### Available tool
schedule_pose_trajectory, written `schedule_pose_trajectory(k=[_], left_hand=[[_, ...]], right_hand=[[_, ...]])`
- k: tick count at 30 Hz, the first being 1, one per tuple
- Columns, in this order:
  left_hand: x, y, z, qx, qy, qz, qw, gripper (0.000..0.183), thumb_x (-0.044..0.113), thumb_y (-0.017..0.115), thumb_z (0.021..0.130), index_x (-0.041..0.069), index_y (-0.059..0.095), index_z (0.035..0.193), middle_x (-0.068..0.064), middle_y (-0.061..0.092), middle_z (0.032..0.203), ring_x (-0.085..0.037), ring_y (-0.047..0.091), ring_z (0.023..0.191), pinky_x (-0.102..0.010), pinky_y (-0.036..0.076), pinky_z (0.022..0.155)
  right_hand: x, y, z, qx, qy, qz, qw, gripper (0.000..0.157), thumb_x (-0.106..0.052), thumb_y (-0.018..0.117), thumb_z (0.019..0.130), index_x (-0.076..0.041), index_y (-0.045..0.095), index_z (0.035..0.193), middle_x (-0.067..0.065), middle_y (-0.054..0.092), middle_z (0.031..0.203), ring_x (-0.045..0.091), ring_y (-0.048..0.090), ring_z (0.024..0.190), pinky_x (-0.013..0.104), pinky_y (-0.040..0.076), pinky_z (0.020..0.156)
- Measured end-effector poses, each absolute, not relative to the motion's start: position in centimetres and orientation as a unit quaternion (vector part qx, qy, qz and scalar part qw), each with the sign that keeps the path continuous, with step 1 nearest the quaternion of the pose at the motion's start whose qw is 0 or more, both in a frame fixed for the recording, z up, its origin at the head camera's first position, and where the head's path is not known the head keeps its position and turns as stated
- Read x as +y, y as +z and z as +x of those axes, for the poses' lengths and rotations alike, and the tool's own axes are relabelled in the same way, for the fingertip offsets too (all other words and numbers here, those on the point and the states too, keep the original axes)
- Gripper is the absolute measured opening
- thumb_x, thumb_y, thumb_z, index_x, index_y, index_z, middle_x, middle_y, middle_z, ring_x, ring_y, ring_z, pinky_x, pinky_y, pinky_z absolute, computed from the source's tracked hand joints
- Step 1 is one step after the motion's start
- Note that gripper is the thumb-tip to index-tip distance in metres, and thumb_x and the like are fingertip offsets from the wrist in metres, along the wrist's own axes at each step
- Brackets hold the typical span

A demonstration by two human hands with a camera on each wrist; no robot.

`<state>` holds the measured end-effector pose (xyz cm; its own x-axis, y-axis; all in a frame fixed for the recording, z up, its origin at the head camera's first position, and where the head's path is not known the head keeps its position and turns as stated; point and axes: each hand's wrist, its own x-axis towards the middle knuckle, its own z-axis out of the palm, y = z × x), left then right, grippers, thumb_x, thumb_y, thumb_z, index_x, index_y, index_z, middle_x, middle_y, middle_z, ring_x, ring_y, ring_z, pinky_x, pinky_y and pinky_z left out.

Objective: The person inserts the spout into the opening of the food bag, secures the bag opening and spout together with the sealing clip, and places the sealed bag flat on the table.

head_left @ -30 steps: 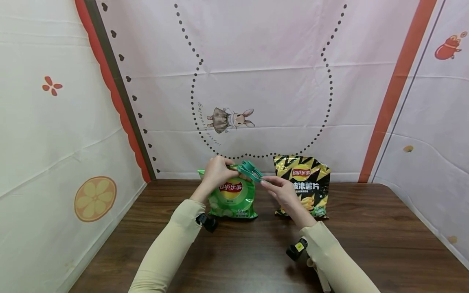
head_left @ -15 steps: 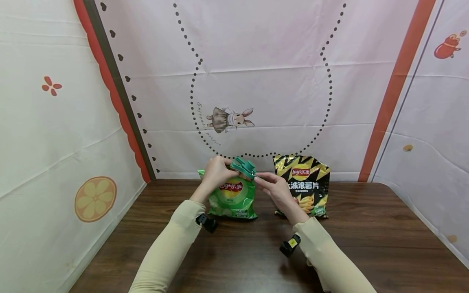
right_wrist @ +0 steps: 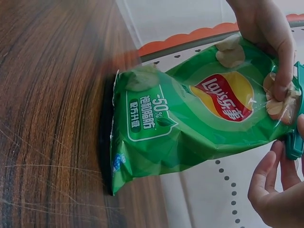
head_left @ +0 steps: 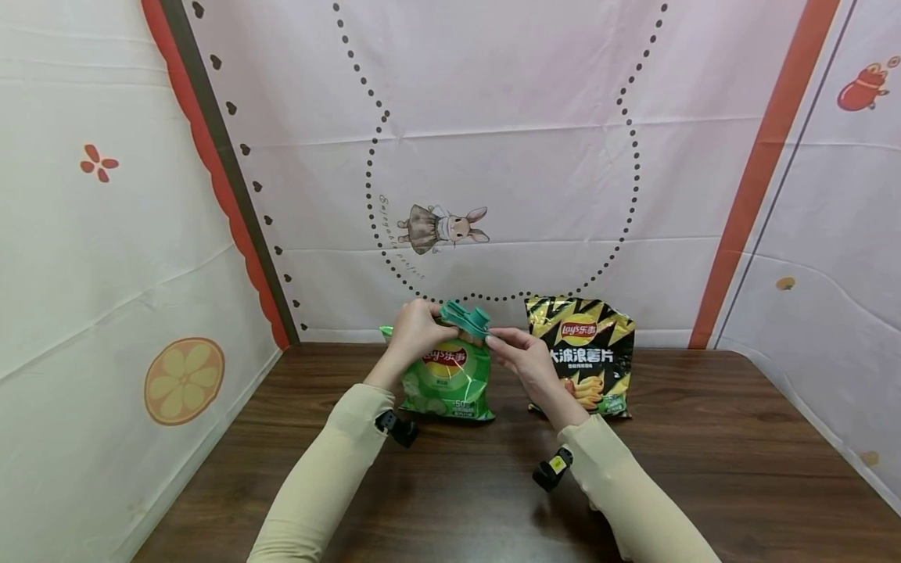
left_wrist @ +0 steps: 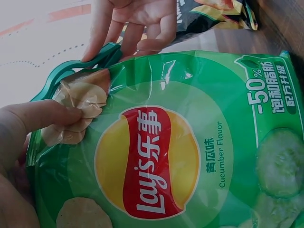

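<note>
A green bag of potato chips [head_left: 450, 395] stands on the table, its printed front toward me. My left hand [head_left: 414, 332] pinches its top edge, thumb on the front in the left wrist view. A teal bag clip [head_left: 464, 318] with a round cap lies along the top of the bag, slanting down to the right. My right hand [head_left: 528, 363] holds the clip's right end between thumb and fingers. In the right wrist view the clip [right_wrist: 295, 142] is cut off by the frame's edge.
To the right stands a black and yellow chip bag [head_left: 598, 344], partly behind my right hand. The dark wooden table [head_left: 450, 500] meets a printed cloth backdrop [head_left: 535, 195] at the back, with cloth on both sides too.
My right hand has moved left with the clip, bringing it from beside the green bag onto its top edge. The clip has also turned. My left hand has stayed put.
</note>
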<state>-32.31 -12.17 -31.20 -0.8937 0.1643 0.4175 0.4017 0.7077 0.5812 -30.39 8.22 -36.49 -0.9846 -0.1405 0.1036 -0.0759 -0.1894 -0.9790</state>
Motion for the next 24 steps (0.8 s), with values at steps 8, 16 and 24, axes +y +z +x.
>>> schedule_pose_trajectory(k=[8, 16, 24], left_hand=[[-12.3, -31.2, -32.2, -0.905, -0.359, -0.152, 0.169, 0.018, 0.020, 0.077, 0.072, 0.011, 0.066, 0.063, 0.000, 0.060, 0.053, -0.013, 0.047, 0.044, -0.025, 0.037, 0.045], [-12.2, -31.2, -32.3, -0.905, -0.351, -0.155, 0.183, 0.038, 0.020, 0.076, 0.073, 0.014, 0.045, 0.052, 0.004, 0.040, 0.047, -0.012, 0.036, 0.044, -0.023, 0.030, 0.045], [-12.2, -31.3, -32.4, -0.904, -0.348, -0.161, 0.189, 0.038, 0.019, 0.076, 0.073, 0.015, 0.043, 0.052, 0.005, 0.036, 0.048, -0.011, 0.031, 0.044, -0.023, 0.027, 0.046]], right_hand=[[7.6, -36.5, -30.5, 0.630, -0.773, -0.069, 0.005, 0.034, -0.019, 0.070, 0.087, -0.005, 0.064, 0.118, -0.003, 0.063, 0.101, 0.011, 0.062, 0.089, 0.034, 0.051, 0.084], [6.9, -36.7, -30.6, 0.631, -0.774, -0.049, -0.020, 0.032, -0.018, 0.070, 0.086, -0.006, 0.064, 0.115, -0.007, 0.067, 0.097, 0.009, 0.062, 0.084, 0.033, 0.051, 0.081], [6.8, -36.9, -30.9, 0.645, -0.760, -0.065, -0.031, 0.033, -0.018, 0.071, 0.086, -0.007, 0.063, 0.115, 0.001, 0.069, 0.107, 0.009, 0.064, 0.083, 0.032, 0.051, 0.077]])
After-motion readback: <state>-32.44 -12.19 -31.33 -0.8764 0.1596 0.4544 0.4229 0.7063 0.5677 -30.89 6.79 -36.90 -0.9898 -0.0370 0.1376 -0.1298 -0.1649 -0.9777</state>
